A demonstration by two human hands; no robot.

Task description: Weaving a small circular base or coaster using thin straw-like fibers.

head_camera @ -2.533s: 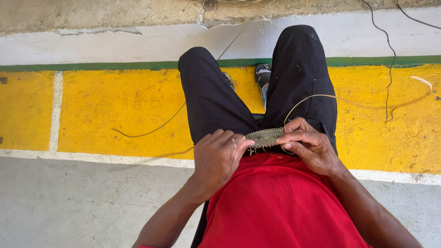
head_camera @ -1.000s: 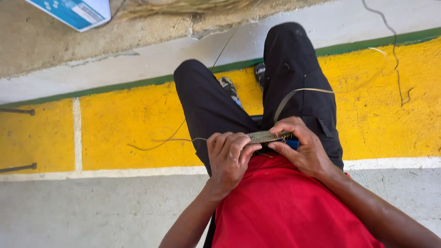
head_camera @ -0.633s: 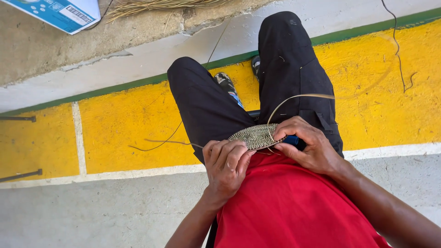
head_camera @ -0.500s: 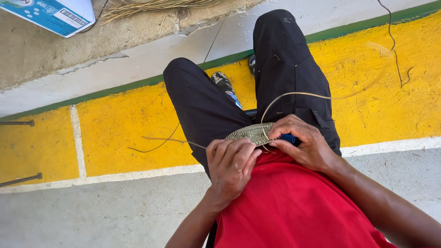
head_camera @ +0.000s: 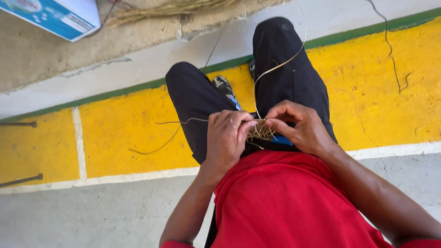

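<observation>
I sit with black trousers and a red shirt, looking down at my lap. My left hand (head_camera: 227, 138) grips the left end of a small woven straw piece (head_camera: 261, 131) over my thighs. My right hand (head_camera: 298, 126) pinches its right end between thumb and fingers. A long pale straw strand (head_camera: 275, 68) curls up from the piece over my right leg. Another thin strand (head_camera: 177, 123) trails left from under my left hand onto the floor. Most of the woven piece is hidden by my fingers.
The floor below is painted yellow (head_camera: 124, 131) with a green stripe (head_camera: 115, 94) and white lines. A blue and white box (head_camera: 55, 16) lies at the top left beside a bundle of dry straw (head_camera: 170, 9). Metal rods (head_camera: 20, 180) poke in from the left.
The woven piece lay flat and showed as an oval a moment ago; now it is turned edge-on and bunched between both hands. The long strand has swung higher over my right leg.
</observation>
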